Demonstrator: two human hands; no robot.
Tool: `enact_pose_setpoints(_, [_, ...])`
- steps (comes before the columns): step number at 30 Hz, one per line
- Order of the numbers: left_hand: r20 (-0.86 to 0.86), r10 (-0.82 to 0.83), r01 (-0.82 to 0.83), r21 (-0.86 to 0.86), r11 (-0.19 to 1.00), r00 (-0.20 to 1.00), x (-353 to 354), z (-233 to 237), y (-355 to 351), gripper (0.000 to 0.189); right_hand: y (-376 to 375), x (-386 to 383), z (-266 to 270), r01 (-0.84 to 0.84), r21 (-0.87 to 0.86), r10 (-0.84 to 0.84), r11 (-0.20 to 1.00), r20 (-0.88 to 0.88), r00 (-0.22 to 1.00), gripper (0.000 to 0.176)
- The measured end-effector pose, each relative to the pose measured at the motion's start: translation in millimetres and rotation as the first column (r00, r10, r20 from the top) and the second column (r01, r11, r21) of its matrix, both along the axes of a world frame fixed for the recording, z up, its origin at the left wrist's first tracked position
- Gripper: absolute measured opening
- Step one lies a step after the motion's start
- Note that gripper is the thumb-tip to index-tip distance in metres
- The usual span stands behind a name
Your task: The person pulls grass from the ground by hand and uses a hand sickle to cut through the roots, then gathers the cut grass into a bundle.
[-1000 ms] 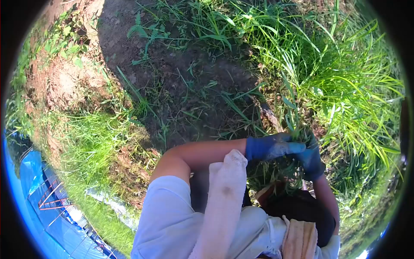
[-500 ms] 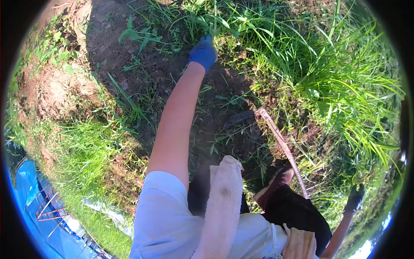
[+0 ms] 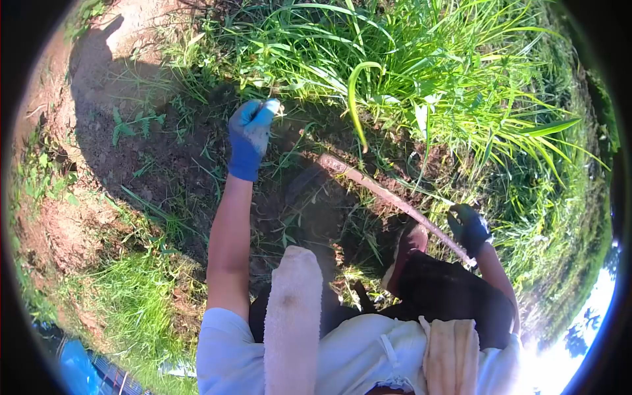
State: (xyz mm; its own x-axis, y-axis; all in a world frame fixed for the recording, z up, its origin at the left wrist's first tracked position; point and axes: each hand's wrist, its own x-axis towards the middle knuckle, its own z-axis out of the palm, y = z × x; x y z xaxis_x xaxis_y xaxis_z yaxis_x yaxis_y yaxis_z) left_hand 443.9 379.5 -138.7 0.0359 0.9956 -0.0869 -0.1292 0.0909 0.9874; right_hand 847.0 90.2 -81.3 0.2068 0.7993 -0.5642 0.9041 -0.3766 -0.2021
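My left hand (image 3: 250,141), in a blue glove, is raised over shaded soil at the edge of the tall grass (image 3: 395,66). Its fingers are pinched together, with a small pale bit at their tips that I cannot make out. My right hand (image 3: 469,230), in a dark glove, hovers beside the lower end of a long wooden handle (image 3: 395,201), fingers apart and slightly bent. That handle belongs to a tool lying on the ground, and its dark blade (image 3: 306,183) is hard to see in the shade.
Weeds (image 3: 138,125) grow in the bare soil at the left. A grass patch (image 3: 125,296) is at lower left, with a blue sheet (image 3: 79,365) beyond. My shoe (image 3: 405,253) is close to the handle. A pale towel (image 3: 293,316) hangs from me.
My left hand has drawn back from the grass, down and to the left. My right hand has come in from the far right toward the wooden handle. The view has shifted.
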Motion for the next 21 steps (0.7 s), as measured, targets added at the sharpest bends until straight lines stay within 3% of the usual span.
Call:
enact_pose_setpoints(1, [-0.047, -0.121, 0.124, 0.064, 0.990, 0.991, 9.7, 23.1, -7.4, 0.009, 1.3, 1.3, -12.0, -0.002, 0.076, 0.006, 0.997, -0.055, 0.998, 0.028])
enact_pose_setpoints(2, [-0.304, -0.194, 0.241, 0.129, 0.962, 0.933, 10.7, 33.2, -14.3, 0.013, 13.7, -4.8, -12.6, 0.006, 0.058, 0.000, 0.998, -0.105, 0.994, 0.025])
enact_pose_setpoints(3, [-0.309, -0.188, 0.235, 0.124, 0.964, 0.932, 8.6, 35.5, -20.5, 0.013, 27.9, -13.9, -14.7, -0.030, 0.112, 0.047, 0.993, -0.145, 0.988, 0.023])
enact_pose_setpoints(4, [-0.326, -0.116, 0.110, -0.039, 0.993, 0.938, 3.3, 37.2, -18.8, 0.014, 45.8, -29.1, -6.2, -0.018, 0.166, 0.057, 0.986, -0.234, 0.971, 0.021])
enact_pose_setpoints(5, [-0.355, -0.056, -0.015, -0.192, 0.981, 0.933, -5.7, 36.9, -13.9, 0.015, 56.8, -33.3, -15.1, -0.114, 0.235, 0.180, 0.965, -0.282, 0.942, 0.016])
enact_pose_setpoints(6, [-0.466, -0.177, 0.030, -0.304, 0.952, 0.867, -32.4, 25.4, -8.6, 0.018, 69.8, -43.1, -17.8, -0.211, 0.255, 0.281, 0.944, -0.280, 0.918, 0.014])
enact_pose_setpoints(8, [-0.860, -0.053, 0.246, 0.085, 0.966, 0.508, -74.6, 3.4, -22.1, 0.026, 91.4, -59.7, -32.6, -0.504, 0.290, 0.550, 0.814, -0.103, 0.829, 0.026])
enact_pose_setpoints(9, [-0.867, -0.056, 0.253, 0.082, 0.964, 0.495, -77.8, 15.1, -34.8, 0.026, 105.1, -64.2, -47.7, -0.633, 0.435, 0.700, 0.640, 0.009, 0.714, 0.030])
enact_pose_setpoints(10, [-0.900, -0.116, 0.311, 0.024, 0.950, 0.421, -81.1, 32.5, -49.7, 0.030, 118.6, -69.7, -64.1, -0.699, 0.474, 0.769, 0.536, 0.068, 0.635, 0.031])
enact_pose_setpoints(12, [-0.928, -0.172, 0.364, -0.043, 0.931, 0.331, -80.2, 58.2, -64.3, 0.035, 154.5, -82.2, -100.2, -0.861, 0.155, 0.858, 0.485, 0.106, 0.503, 0.033])
enact_pose_setpoints(13, [-0.865, -0.381, 0.329, -0.274, 0.904, 0.327, -80.2, 68.3, -71.0, 0.034, 169.9, -85.7, -80.2, -0.772, 0.592, 0.643, 0.231, 0.503, 0.578, 0.021])
enact_pose_setpoints(14, [-0.754, -0.564, 0.288, -0.487, 0.824, 0.337, -80.1, 74.3, -75.2, 0.033, 183.2, -91.1, -148.6, -0.284, 0.729, 0.530, 0.623, -0.127, 0.839, 0.013])
enact_pose_setpoints(15, [-0.758, -0.562, 0.277, -0.491, 0.826, 0.332, -79.8, 74.4, -78.5, 0.033, 198.2, -82.9, -157.9, -0.279, 0.732, 0.535, 0.622, -0.137, 0.834, 0.013])
enact_pose_setpoints(18, [-0.802, -0.554, 0.355, -0.463, 0.812, 0.223, -77.3, 54.5, -88.7, 0.028, 230.4, -52.3, -176.5, -0.390, 0.525, 0.525, 0.756, -0.130, 0.841, 0.015])
enact_pose_setpoints(20, [-0.883, -0.423, 0.185, -0.390, 0.902, 0.205, -74.3, 28.3, -94.7, 0.024, 236.3, -38.0, -182.0, -0.454, 0.355, 0.521, 0.818, -0.121, 0.845, 0.016])
enact_pose_setpoints(21, [-0.883, -0.418, 0.183, -0.385, 0.905, 0.211, -74.6, 11.1, -99.8, 0.024, 241.5, -30.5, -179.1, -0.480, 0.267, 0.520, 0.836, -0.101, 0.848, 0.017])
